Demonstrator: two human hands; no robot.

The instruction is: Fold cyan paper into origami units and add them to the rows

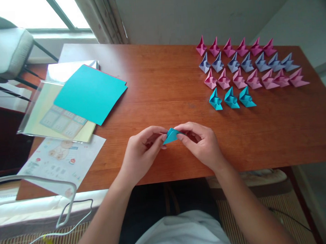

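Note:
A small folded piece of turquoise paper (pixel 171 135) is held between my two hands, just above the table's near edge. My left hand (pixel 145 149) pinches its left end between thumb and fingers. On the other side, the thumb and fingers of my right hand (pixel 201 141) close on its right end. To the right stand finished folded paper figures in rows: dark pink figures (pixel 242 48) at the back, lavender figures (pixel 247 62), light pink figures (pixel 239 79), and three turquoise figures (pixel 231 98) in front.
Turquoise paper sheets (pixel 92 93) lie at the left on a clear plastic packet (pixel 32 115) of pale yellow paper. A printed white sheet (pixel 60 165) sits nearer me on the wooden table (pixel 155 93). Beyond the table's left side are a chair (pixel 6 47) and a white metal rail (pixel 45 176).

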